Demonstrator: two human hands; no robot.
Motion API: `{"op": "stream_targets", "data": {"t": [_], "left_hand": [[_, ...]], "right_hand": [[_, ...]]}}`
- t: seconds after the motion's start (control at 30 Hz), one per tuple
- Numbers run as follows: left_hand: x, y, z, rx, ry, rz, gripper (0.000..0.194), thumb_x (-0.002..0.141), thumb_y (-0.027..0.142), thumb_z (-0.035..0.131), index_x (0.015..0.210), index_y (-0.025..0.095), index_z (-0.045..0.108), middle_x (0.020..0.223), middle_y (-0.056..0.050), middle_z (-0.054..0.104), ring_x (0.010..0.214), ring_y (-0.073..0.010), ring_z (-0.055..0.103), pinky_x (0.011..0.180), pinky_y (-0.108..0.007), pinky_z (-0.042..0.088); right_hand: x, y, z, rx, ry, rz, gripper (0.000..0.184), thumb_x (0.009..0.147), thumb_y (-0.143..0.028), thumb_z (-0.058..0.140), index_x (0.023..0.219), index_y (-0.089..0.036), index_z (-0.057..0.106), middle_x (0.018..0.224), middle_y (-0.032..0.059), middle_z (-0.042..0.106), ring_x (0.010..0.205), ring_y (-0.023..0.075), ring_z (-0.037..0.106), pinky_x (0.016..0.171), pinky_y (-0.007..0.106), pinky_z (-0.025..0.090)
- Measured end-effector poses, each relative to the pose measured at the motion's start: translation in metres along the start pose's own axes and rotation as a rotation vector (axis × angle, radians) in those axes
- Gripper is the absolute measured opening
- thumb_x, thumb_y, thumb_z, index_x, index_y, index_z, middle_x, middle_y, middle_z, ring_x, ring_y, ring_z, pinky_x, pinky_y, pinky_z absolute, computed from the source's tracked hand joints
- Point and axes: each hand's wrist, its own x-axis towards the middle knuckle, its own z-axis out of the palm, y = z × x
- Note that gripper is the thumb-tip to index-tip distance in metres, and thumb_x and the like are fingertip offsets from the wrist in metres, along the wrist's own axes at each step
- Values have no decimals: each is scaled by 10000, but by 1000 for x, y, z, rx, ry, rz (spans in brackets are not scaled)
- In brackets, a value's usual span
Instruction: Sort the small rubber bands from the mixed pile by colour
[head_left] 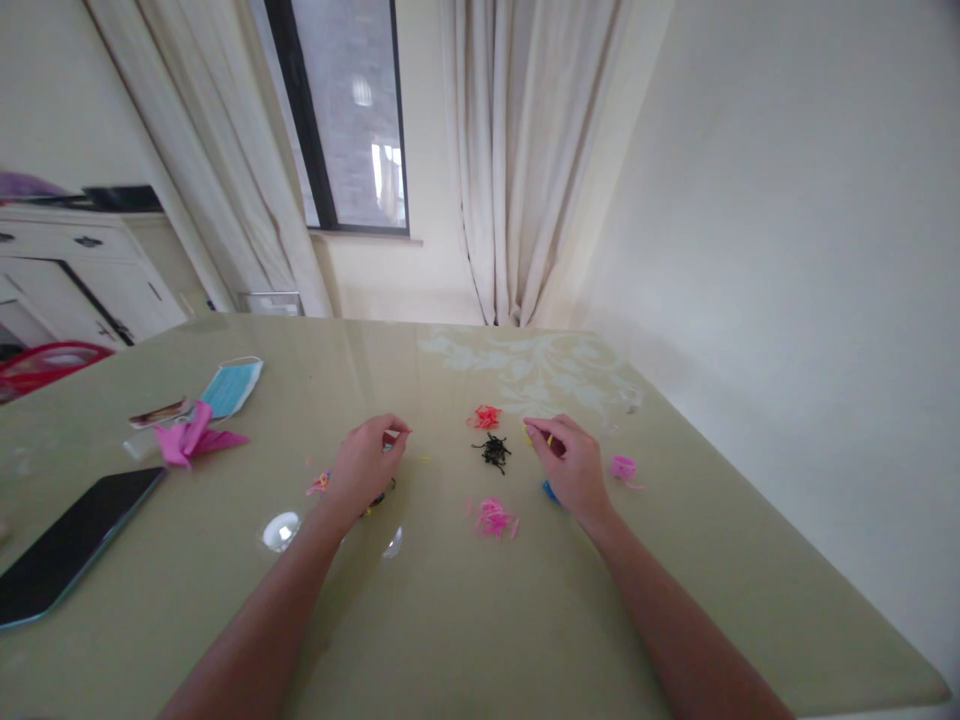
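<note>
Yellow band [548,440] pinched in right hand [571,468].

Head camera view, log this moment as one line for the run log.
left hand: fingers pinched, content unclear | right hand: pinching small yellow band | between hands: black bands pile, red pile, pink pile
</note>
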Motion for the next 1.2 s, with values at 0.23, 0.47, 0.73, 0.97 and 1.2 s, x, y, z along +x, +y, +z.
{"op": "stream_targets", "data": {"t": [0.23, 0.47, 0.73, 0.97, 1.2], "left_hand": [[-2, 6, 7, -395, -21, 89, 225, 911, 388, 616, 945, 212, 751, 881, -60, 800, 822, -229, 738, 771, -329, 542], [-32, 47, 26, -807, -282, 198, 218, 909, 383, 710, 995, 191, 765, 919, -59, 795, 825, -187, 720, 789, -308, 569], [-39, 52, 29, -890, -345, 179, 163, 905, 330, 733, 966, 187, 783, 871, -45, 786, 808, -164, 709, 757, -272, 570], [-42, 57, 27, -877, -292, 198, 181, 874, 339, 787, 994, 203, 779, 968, -49, 809, 896, -181, 742, 856, -296, 583], [-41, 55, 29, -794, -221, 231, 206, 942, 380, 703, 976, 202, 801, 881, -35, 787, 819, -165, 705, 780, -270, 552]], "right_hand": [[-5, -13, 4, 41, -62, -43, 239, 995, -311, 629, 1014, -173, 823, 756, 36, 651, 573, 135, 521, 572, 280, 425], [-18, -38, 14, 231, -270, -163, 227, 983, -401, 705, 1068, -213, 800, 818, 29, 675, 588, 118, 522, 567, 254, 432], [-24, -41, 14, 236, -200, -192, 159, 999, -337, 682, 999, -219, 789, 761, 19, 639, 601, 134, 527, 563, 267, 423], [-22, -40, 14, 241, -165, -161, 141, 984, -305, 701, 944, -205, 792, 749, 22, 646, 624, 145, 545, 576, 276, 423], [-21, -48, 11, 276, -213, -87, 228, 1001, -353, 667, 881, -195, 781, 715, 12, 622, 638, 143, 544, 595, 272, 413]]}}
